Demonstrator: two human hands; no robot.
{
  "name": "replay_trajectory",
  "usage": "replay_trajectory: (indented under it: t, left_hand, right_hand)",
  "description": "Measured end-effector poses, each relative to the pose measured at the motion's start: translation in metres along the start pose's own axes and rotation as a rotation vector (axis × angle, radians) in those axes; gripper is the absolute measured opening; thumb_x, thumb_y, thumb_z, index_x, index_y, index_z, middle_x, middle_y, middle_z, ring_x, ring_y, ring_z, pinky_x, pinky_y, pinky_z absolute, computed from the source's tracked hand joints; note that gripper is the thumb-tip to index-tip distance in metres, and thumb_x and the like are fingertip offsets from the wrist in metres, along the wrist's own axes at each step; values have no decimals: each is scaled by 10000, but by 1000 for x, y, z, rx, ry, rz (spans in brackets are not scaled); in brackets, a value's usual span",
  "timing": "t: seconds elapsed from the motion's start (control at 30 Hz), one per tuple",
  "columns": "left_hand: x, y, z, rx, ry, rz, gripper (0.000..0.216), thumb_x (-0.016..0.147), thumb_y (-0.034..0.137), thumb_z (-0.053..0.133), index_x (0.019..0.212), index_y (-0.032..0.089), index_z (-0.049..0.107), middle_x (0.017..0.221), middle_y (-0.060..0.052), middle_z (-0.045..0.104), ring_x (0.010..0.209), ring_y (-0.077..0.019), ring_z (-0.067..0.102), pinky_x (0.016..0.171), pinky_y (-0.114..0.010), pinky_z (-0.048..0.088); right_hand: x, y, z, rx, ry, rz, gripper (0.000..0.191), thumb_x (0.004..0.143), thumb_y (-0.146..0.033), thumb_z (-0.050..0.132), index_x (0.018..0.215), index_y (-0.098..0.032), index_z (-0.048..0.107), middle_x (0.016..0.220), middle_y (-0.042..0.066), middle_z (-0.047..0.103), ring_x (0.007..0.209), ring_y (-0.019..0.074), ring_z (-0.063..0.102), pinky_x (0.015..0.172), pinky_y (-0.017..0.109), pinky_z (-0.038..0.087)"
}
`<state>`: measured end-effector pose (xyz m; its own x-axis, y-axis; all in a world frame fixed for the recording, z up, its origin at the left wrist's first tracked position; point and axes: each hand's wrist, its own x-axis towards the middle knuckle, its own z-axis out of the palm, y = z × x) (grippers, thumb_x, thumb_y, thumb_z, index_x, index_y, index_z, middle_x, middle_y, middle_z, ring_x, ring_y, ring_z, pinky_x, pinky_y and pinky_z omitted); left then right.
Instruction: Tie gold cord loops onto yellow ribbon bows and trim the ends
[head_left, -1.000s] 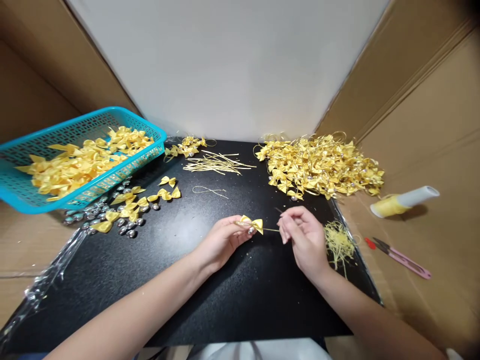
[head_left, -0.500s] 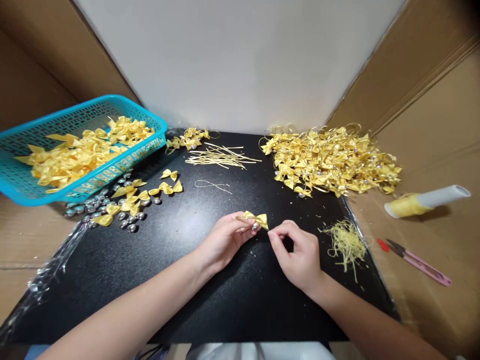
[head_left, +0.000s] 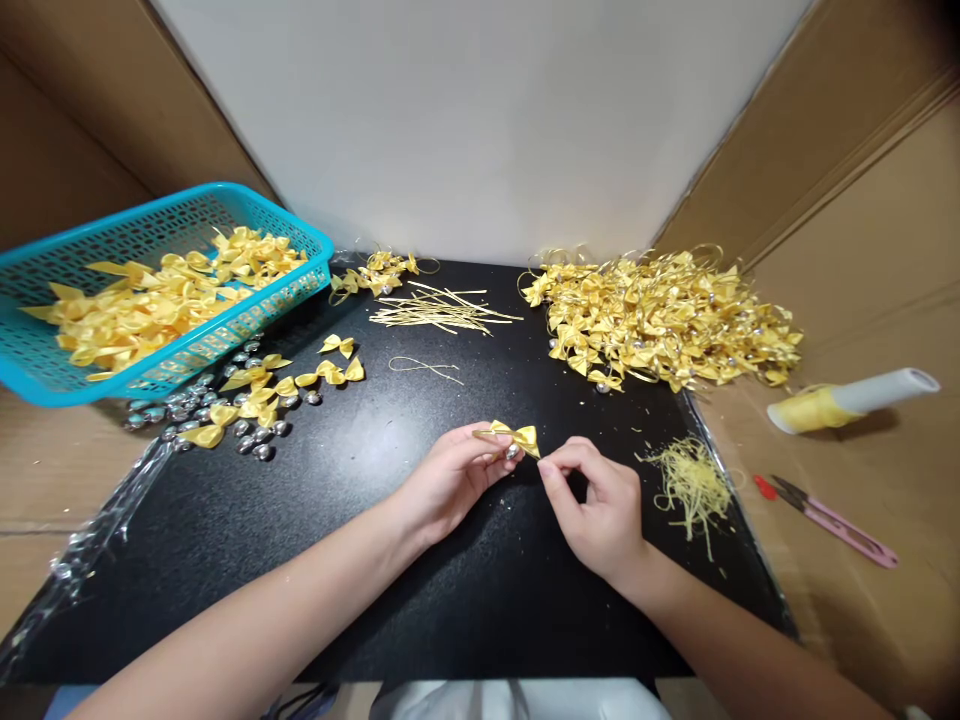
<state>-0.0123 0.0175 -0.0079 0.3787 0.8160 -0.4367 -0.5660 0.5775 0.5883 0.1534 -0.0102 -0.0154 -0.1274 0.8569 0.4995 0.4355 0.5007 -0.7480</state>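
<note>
A: How'd the held bow (head_left: 527, 438) look?
B: Looked like satin cloth, soft sheen. Silver ball (head_left: 512, 452) by it looked like polished metal.
A: How was the counter (head_left: 337, 585)?
B: Was semi-gloss, finely grained.
A: And the basket (head_left: 247, 318)?
B: Was smooth, shiny plastic. Side panels (head_left: 862, 180) looked like matt cardboard.
</note>
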Motion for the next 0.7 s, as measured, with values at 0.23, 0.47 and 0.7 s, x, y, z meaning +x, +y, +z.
replay_trajectory:
  t: [0.23,0.47,0.7]
  left_hand:
    - [-1,0,1,-14,4,-15,83,634,115,766,655,115,685,673,-20,691,631,-84,614,685,-185,500]
    - [0,-1,2,57,23,54,138,589,153,823,640,119,700,693,-24,708,677,-95,620,714,-194,493]
    - [6,1,5,192,11,179,225,596,274,869,656,133,704,717,-23,703,694,-105,613,698,-214,467]
  right_hand:
    - [0,1,0,5,0,-7,148,853,-104,549,754,-215,555,623,-9,557,591,133,520,585,279,447]
    - [1,-1,0,-13,31,-5,165,851,-107,543,731,-219,534,602,-19,539,561,127,509,586,278,438]
    - [6,2,-1,-85,23,-13,150,857,-136,536,732,-218,551,594,-22,588,556,129,554,604,284,455]
